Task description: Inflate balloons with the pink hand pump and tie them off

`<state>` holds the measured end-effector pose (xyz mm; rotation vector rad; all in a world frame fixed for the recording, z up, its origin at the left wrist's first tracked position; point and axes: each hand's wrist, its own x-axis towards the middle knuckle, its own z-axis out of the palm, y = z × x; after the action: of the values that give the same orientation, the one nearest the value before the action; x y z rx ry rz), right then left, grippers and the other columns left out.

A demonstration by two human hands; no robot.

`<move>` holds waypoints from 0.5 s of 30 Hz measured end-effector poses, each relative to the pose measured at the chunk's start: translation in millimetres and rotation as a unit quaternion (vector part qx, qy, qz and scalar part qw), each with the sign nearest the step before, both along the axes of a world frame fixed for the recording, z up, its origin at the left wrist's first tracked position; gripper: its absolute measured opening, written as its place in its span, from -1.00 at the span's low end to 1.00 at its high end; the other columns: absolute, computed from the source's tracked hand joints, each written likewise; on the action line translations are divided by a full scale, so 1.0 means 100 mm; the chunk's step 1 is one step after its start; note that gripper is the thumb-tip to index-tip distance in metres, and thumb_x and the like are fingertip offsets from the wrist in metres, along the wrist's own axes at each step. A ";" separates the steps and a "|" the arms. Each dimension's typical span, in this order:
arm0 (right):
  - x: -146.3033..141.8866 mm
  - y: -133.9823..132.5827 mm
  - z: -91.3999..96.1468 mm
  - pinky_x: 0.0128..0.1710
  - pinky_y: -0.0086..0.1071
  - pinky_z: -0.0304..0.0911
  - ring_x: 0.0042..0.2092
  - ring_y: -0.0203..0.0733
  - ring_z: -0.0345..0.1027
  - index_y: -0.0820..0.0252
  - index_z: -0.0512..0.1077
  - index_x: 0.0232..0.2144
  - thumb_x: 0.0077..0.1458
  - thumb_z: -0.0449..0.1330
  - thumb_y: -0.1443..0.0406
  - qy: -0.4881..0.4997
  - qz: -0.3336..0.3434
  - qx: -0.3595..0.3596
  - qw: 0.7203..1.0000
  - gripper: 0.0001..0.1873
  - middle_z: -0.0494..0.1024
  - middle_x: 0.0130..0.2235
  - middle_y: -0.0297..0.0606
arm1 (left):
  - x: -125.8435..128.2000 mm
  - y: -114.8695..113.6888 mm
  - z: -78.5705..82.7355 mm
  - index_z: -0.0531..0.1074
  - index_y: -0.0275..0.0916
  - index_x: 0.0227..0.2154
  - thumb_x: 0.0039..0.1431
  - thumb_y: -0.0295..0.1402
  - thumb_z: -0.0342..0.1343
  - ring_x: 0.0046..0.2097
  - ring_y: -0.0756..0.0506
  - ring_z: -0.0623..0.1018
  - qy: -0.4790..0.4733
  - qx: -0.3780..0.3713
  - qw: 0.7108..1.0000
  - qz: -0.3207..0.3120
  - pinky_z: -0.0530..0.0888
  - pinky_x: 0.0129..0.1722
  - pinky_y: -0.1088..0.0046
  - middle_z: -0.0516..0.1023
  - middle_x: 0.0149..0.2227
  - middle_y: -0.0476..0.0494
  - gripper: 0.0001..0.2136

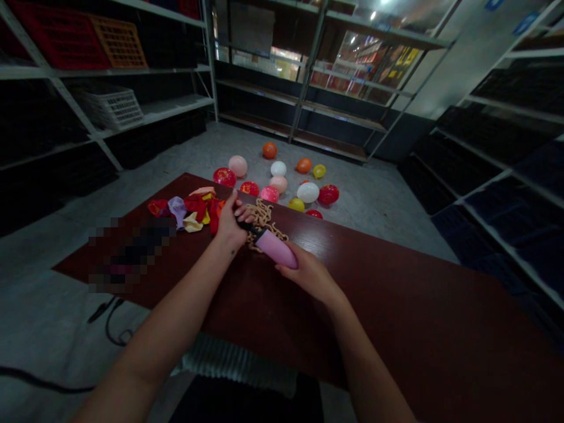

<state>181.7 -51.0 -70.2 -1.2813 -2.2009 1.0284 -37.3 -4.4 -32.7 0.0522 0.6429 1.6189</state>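
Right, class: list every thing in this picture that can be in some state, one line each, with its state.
pump: held in both hands, slanted over the table
left hand: closed on the pump's far, dark end
right hand: closed on the pump's near end
table balloons: flat, not blown up, heaped
floor balloons: blown up, lying loose
cord: tangled in a heap on the table

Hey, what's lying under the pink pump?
A tangled tan strand pile on the dark red table. The pink pump and left hand cover its near part, so its extent is hidden.
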 end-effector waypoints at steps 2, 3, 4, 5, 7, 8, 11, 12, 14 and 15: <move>-0.04 -0.01 0.03 0.08 -0.05 0.27 0.08 0.10 0.44 0.03 0.35 0.25 0.11 0.32 0.16 -0.058 -0.026 0.066 0.996 -0.35 0.54 0.15 -0.11 | -0.14 0.01 0.01 0.12 -0.23 -0.63 0.46 -0.17 0.03 -0.75 0.14 0.07 0.011 0.016 0.999 0.040 0.12 -0.71 0.63 -0.01 -0.77 0.18 -0.49; -0.05 0.00 0.05 0.09 -0.05 0.26 0.11 0.11 0.42 0.04 0.34 0.25 0.11 0.32 0.17 -0.084 -0.033 0.099 0.991 -0.34 0.52 0.17 -0.09 | -0.22 0.02 0.01 0.10 -0.22 -0.63 0.45 -0.17 0.05 -0.75 0.14 0.07 0.017 0.029 0.998 0.061 0.13 -0.70 0.63 -0.01 -0.77 0.18 -0.49; -0.05 0.01 0.06 0.09 -0.06 0.25 0.12 0.11 0.40 0.05 0.33 0.26 0.12 0.31 0.18 -0.108 -0.035 0.131 0.985 -0.34 0.51 0.18 -0.08 | -0.30 0.02 0.00 0.08 -0.22 -0.63 0.44 -0.17 0.06 -0.75 0.14 0.07 0.020 0.040 0.996 0.081 0.13 -0.70 0.62 -0.02 -0.77 0.18 -0.48; -0.05 0.03 0.06 0.09 -0.07 0.25 0.12 0.11 0.40 0.07 0.33 0.26 0.13 0.30 0.20 -0.131 -0.033 0.162 0.978 -0.35 0.52 0.17 -0.07 | -0.37 0.03 0.00 0.06 -0.22 -0.64 0.45 -0.18 0.04 -0.75 0.13 0.07 0.017 0.051 0.994 0.098 0.13 -0.70 0.62 -0.02 -0.77 0.18 -0.48; -0.01 0.08 0.06 0.05 -0.10 0.24 0.09 0.10 0.40 0.10 0.34 0.25 0.15 0.28 0.23 -0.170 -0.030 0.217 0.961 -0.39 0.54 0.13 -0.07 | -0.51 0.03 -0.02 0.04 -0.21 -0.65 0.49 -0.20 -0.02 -0.75 0.13 0.09 0.000 0.063 0.991 0.122 0.14 -0.69 0.60 0.00 -0.77 0.16 -0.47; 0.03 0.10 0.05 0.03 -0.12 0.24 0.07 0.10 0.40 0.12 0.34 0.24 0.16 0.27 0.24 -0.187 -0.031 0.241 0.952 -0.40 0.55 0.12 -0.06 | -0.57 0.03 -0.02 0.03 -0.21 -0.66 0.51 -0.21 -0.08 -0.75 0.13 0.09 -0.012 0.065 0.989 0.133 0.14 -0.69 0.59 0.01 -0.77 0.15 -0.46; 0.17 0.19 0.00 -0.01 -0.14 0.23 0.05 0.10 0.40 0.16 0.36 0.23 0.19 0.26 0.24 -0.225 -0.050 0.302 0.925 -0.44 0.56 0.11 -0.05 | -0.67 0.02 -0.01 -0.02 -0.21 -0.66 0.55 -0.24 -0.22 -0.75 0.12 0.11 -0.049 0.072 0.983 0.163 0.14 -0.69 0.57 0.03 -0.77 0.13 -0.45; 0.22 0.22 -0.01 -0.03 -0.15 0.23 0.04 0.09 0.39 0.16 0.36 0.23 0.20 0.26 0.24 -0.232 -0.062 0.320 0.917 -0.45 0.56 0.10 -0.05 | -0.67 0.01 0.00 -0.03 -0.20 -0.66 0.55 -0.24 -0.24 -0.75 0.12 0.11 -0.056 0.076 0.981 0.170 0.14 -0.69 0.56 0.03 -0.77 0.12 -0.45; 0.33 0.27 -0.05 -0.05 -0.17 0.22 0.02 0.07 0.40 0.14 0.36 0.23 0.21 0.26 0.23 -0.244 -0.080 0.345 0.903 -0.45 0.57 0.07 -0.07 | -0.64 0.01 0.02 -0.05 -0.20 -0.66 0.54 -0.24 -0.24 -0.75 0.12 0.09 -0.061 0.085 0.978 0.181 0.13 -0.69 0.56 0.01 -0.77 0.13 -0.46; 0.38 0.29 -0.08 -0.07 -0.18 0.22 0.01 0.06 0.40 0.15 0.37 0.22 0.21 0.27 0.22 -0.248 -0.087 0.353 0.898 -0.46 0.58 0.05 -0.09 | -0.60 0.01 0.02 -0.06 -0.20 -0.66 0.54 -0.24 -0.23 -0.75 0.11 0.08 -0.060 0.088 0.977 0.184 0.13 -0.69 0.56 0.00 -0.77 0.13 -0.46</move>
<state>219.9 -21.6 -78.0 -1.4193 -2.3929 -0.2226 -97.1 -3.3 -30.9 -0.0379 0.4299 2.0187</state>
